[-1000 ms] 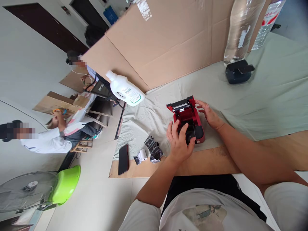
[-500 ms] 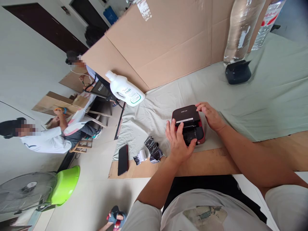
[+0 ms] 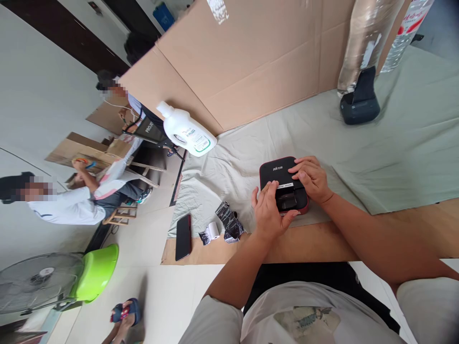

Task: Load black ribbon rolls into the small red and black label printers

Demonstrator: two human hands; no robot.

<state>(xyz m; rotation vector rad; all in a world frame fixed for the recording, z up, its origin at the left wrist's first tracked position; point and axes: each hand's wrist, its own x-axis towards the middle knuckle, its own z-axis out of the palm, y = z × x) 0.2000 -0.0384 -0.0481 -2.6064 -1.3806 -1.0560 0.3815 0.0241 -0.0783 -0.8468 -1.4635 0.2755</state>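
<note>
A small black label printer (image 3: 275,168) with a red rim lies on the cloth in front of me. Its dark lid carries light lettering and a white strip along one edge; a dark recess shows below that. My left hand (image 3: 269,210) grips its left side, fingertips at the lid's edge and thumb across the near edge. Bent over the right side of the lid, my right hand (image 3: 311,180) presses on it with fingers and thumb. A white paper roll (image 3: 214,231) and a crumpled black-and-silver wrapper (image 3: 229,222) lie left of the printer.
A black phone (image 3: 183,237) lies at the left edge. Behind stand a white detergent bottle (image 3: 188,131), a cardboard wall (image 3: 251,62) and a water bottle (image 3: 405,36). A dark device (image 3: 360,105) has its flap up. A seated person (image 3: 71,205) and a fan (image 3: 41,279) are left.
The printer's lid sits flatter than before. My right hand has moved onto the lid, and my left fingers have drawn closer together. The far dark device's flap stands higher.
</note>
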